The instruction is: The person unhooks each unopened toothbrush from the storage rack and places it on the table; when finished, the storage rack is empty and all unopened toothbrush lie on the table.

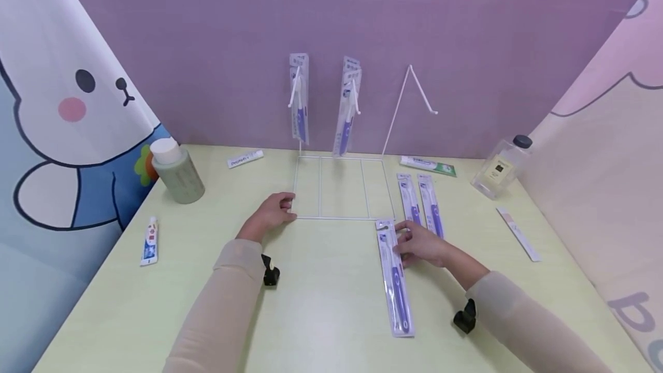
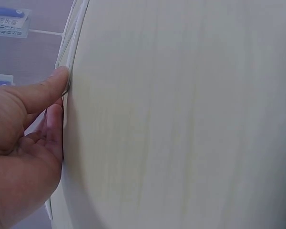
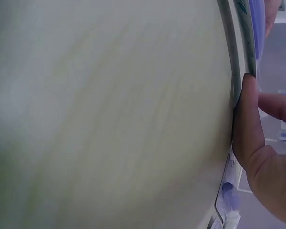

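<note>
A white wire display rack stands toward the back of the table, with upright prongs. Packaged toothbrushes hang from its left prong, and more packaged toothbrushes from the middle one; the right prong is bare. My left hand holds the rack's front left corner; in the left wrist view the thumb lies on the wire. My right hand pinches the right edge of a packaged purple toothbrush in front of the rack. Two more toothbrush packs lie beside that hand, partly behind it.
At the left are a green bottle with a white cap and a small toothpaste tube. Another tube and a green-ended tube lie at the back. A clear bottle and a slim packet are at the right.
</note>
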`<move>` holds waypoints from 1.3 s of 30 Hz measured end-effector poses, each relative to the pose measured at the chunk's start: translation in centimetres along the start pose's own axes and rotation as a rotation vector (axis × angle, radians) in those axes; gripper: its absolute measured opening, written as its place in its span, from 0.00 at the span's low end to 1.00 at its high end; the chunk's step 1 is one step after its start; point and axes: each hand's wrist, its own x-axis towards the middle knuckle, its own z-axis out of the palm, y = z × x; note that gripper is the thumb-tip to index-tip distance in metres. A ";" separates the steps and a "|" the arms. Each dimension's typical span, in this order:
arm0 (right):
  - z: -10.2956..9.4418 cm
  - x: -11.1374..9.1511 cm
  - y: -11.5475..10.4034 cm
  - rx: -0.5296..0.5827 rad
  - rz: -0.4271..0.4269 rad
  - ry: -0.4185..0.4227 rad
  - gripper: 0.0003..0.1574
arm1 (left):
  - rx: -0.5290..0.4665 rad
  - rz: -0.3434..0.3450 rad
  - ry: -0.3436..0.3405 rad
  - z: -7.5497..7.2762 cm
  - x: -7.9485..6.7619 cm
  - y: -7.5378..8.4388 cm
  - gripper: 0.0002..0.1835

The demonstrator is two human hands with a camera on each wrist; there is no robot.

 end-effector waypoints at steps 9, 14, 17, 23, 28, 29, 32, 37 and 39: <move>0.7 -0.3 -1.0 -0.229 0.076 0.129 0.31 | -0.014 0.016 0.005 0.1 0.2 -0.1 0.31; 0.4 -0.5 -1.7 -0.310 0.083 0.118 0.32 | -0.008 -0.003 0.004 0.4 -0.1 0.1 0.31; 0.0 0.0 -2.9 -0.324 0.062 0.120 0.34 | -0.012 -0.013 0.006 0.5 -0.3 0.1 0.31; -1.1 2.2 -8.0 -0.362 -0.069 0.175 0.35 | -0.029 -0.014 0.011 0.6 -0.4 -0.1 0.31; -1.2 4.9 -13.0 -0.313 -0.293 0.252 0.31 | -0.021 -0.025 0.016 0.6 -0.3 0.0 0.31; -1.2 5.5 -13.9 -0.295 -0.345 0.273 0.30 | -0.017 -0.028 0.019 0.5 -0.3 0.0 0.31; -1.2 7.3 -16.4 -0.234 -0.477 0.346 0.30 | -0.003 -0.026 0.020 0.4 -0.3 0.1 0.31; -1.1 10.1 -19.1 -0.136 -0.626 0.470 0.33 | -0.002 -0.014 0.028 0.3 -0.3 0.1 0.31; -1.0 10.8 -19.8 -0.116 -0.655 0.509 0.33 | -0.004 -0.013 0.030 0.3 -0.4 0.1 0.31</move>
